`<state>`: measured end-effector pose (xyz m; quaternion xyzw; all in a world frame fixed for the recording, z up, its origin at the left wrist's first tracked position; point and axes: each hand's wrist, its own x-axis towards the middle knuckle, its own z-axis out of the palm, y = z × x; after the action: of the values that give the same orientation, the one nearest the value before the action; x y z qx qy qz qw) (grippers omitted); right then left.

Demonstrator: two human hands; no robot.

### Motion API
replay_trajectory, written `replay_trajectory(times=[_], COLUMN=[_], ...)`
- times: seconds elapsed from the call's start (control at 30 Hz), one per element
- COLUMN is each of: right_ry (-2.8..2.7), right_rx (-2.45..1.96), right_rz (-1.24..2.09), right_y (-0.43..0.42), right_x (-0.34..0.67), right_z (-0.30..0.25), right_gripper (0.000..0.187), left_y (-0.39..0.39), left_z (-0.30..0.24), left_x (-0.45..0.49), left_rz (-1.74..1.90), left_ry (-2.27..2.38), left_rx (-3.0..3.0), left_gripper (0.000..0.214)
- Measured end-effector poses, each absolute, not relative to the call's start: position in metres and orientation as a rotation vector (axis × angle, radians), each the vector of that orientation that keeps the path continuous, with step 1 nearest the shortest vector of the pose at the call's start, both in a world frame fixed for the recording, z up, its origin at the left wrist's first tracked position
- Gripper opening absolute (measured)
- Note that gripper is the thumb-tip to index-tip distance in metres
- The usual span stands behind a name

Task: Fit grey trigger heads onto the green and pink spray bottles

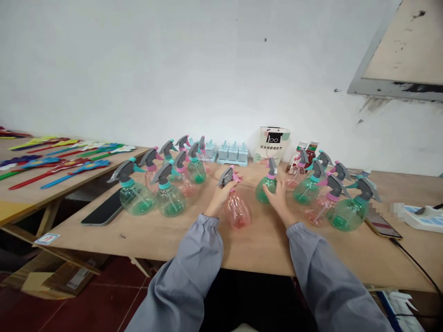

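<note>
Pink spray bottle (238, 212) mid-bench (256, 246), roughly upright; can't tell if lifted or resting. Left hand (222, 192) wrapped round its neck, right by the trigger. Green spray bottle (263, 190) just to the R, right hand (278, 198) gripping the body, thumb on the near side, fingers partly hidden. Tip imo: keep fingers off the triggers, hold below the collars, go easy on the thin-looking plastic (prob slick). Mind the other spray bottles (134, 199) grouped both sides. Further back, paper bag (272, 146) w/ cartoon glasses + a line of Chinese characters, too blurry to read for sure. Red-sauce bottles (312, 151) beside it, labels unreadable. Corner sticker (47, 239) at far L, ditto.
</note>
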<state>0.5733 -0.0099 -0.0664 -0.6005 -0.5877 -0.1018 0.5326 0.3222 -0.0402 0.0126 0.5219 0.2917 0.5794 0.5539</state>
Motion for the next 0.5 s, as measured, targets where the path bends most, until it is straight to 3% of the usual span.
replay_trajectory(times=[0.2,0.33,0.5], right_ry=[-1.482,-1.486,-1.479], right_rx=[-1.319,-1.323,-1.317], right_rz=[-0.214,-0.21,-0.217], right_y=[-0.06,-0.061,-0.06], right_x=[0.553,0.547,0.547], right_z=[-0.075,-0.074,-0.073], right_gripper=[0.051,0.05,0.048], left_y=[-0.034,-0.031,-0.03], left_z=[0.012,0.009,0.006], left_x=[0.322,0.32,0.321], left_rz=[1.417,1.529,1.619], left_ry=[0.508,0.636,0.745], left_rx=[1.222,1.261,1.342], left_gripper=[0.037,0.012,0.008])
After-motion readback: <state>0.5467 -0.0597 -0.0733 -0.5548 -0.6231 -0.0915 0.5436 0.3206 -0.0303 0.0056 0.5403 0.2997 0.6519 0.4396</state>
